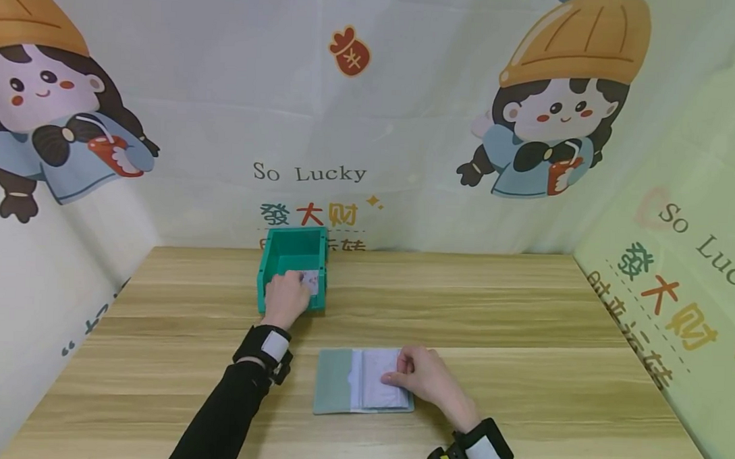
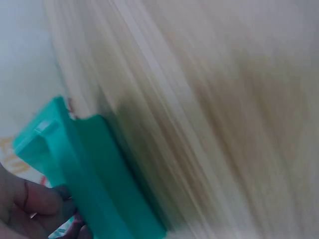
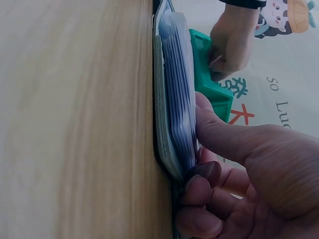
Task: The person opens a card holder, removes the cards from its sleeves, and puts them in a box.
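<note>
A pale green card holder (image 1: 333,382) lies open on the table, its stack of clear sleeves (image 3: 179,94) on the right side. My right hand (image 1: 426,377) pinches the edge of the sleeves, thumb on top and fingers at the side. Further back, my left hand (image 1: 287,298) reaches into a green plastic bin (image 1: 294,242) with its fingers bent. A printed card (image 1: 310,280) lies in the bin beside that hand. The bin wall partly covers the left fingers (image 2: 42,201) in the left wrist view, so whether they grip a card is hidden.
The wooden table (image 1: 492,301) reaches back to a printed cloth backdrop (image 1: 407,143), and the bin stands near that far edge. More cloth (image 1: 696,221) hangs along the right side. Each wrist wears a black strap with a camera.
</note>
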{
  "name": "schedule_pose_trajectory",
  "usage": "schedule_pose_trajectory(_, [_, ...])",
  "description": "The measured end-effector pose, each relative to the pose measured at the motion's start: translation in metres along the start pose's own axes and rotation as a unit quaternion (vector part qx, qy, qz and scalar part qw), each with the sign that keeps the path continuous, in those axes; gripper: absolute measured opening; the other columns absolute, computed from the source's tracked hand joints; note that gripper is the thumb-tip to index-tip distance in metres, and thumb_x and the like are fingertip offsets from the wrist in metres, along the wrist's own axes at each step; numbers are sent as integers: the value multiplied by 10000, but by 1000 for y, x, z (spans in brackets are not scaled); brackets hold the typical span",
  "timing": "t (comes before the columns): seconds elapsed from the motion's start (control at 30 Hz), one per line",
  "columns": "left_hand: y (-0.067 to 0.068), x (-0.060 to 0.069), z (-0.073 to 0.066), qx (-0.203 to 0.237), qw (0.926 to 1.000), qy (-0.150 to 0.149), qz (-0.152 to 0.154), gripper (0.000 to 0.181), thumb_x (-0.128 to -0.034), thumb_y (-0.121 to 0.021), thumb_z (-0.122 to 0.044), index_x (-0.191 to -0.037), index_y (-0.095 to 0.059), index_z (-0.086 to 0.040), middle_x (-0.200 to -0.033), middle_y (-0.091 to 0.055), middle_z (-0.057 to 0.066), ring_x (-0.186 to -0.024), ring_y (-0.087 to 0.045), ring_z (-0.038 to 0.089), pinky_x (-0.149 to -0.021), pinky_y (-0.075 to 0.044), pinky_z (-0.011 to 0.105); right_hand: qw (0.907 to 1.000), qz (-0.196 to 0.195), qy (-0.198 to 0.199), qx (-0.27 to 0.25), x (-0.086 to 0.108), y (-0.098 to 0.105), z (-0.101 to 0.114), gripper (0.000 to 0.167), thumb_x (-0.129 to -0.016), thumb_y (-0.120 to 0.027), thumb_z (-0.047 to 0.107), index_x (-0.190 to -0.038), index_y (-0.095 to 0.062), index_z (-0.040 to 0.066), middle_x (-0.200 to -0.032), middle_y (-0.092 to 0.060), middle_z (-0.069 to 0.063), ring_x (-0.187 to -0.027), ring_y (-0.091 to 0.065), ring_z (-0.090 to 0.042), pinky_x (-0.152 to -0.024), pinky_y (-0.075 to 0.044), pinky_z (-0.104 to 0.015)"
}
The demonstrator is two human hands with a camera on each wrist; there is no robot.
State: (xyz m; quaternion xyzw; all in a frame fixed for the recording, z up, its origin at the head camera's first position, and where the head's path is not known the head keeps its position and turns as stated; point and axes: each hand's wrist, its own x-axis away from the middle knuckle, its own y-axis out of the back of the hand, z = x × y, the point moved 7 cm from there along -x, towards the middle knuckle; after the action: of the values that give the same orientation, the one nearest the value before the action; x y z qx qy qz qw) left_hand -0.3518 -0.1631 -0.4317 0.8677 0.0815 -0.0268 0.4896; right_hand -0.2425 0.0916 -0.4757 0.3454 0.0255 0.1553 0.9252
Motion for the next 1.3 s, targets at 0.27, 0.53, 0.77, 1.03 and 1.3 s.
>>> schedule_pose_trajectory(0.27, [11,45,-35,1146,9851,-948,-866,305,-902,-513,29,-1165,-663,69,-1116,-634,260,-1074,-546,419,-959,-427,519,9999,-61,-45,92,0,1,1,333,-818,-833,252,-745,-552,89,-622,-441,58,-556,-403,-85,-502,-278,-200])
schedule_pose_trajectory(0.53, [-27,99,-63,1374,9689,-1817,962,227,-877,-651,-37,-1101,-677,-10,-887,-604,49,-812,-508,159,-722,-413,258,9996,-37,-187,188,-1,-2,-2,384,-830,-825,262,-1034,-574,54,-687,-484,23,-585,-429,-104,-518,-300,-209])
schedule_pose_trajectory(0.77, [-45,121,-59,1388,9499,-1929,2029,439,-853,-768,-148,-1244,-627,-7,-976,-595,81,-832,-478,154,-696,-398,238,9998,12,14,204,0,-2,0,600,-859,-795,269,-1333,-529,15,-699,-503,13,-589,-434,-100,-512,-306,-210])
schedule_pose_trajectory(1.03, [-54,129,-54,1447,9404,-1717,2553,765,-758,-872,-252,-1382,-525,20,-1093,-568,107,-995,-501,217,-861,-456,373,9988,88,271,393,0,-2,1,565,-886,-764,303,-1349,-587,31,-686,-495,45,-574,-426,-66,-509,-294,-196])
schedule_pose_trajectory(1.3, [-58,134,-55,1180,9460,-1535,2599,859,-717,-896,-285,-1427,-503,-3,-1121,-549,124,-1025,-479,236,-867,-465,438,9985,177,360,364,1,-2,2,562,-902,-746,299,-1361,-577,21,-669,-513,49,-550,-420,-46,-502,-289,-187])
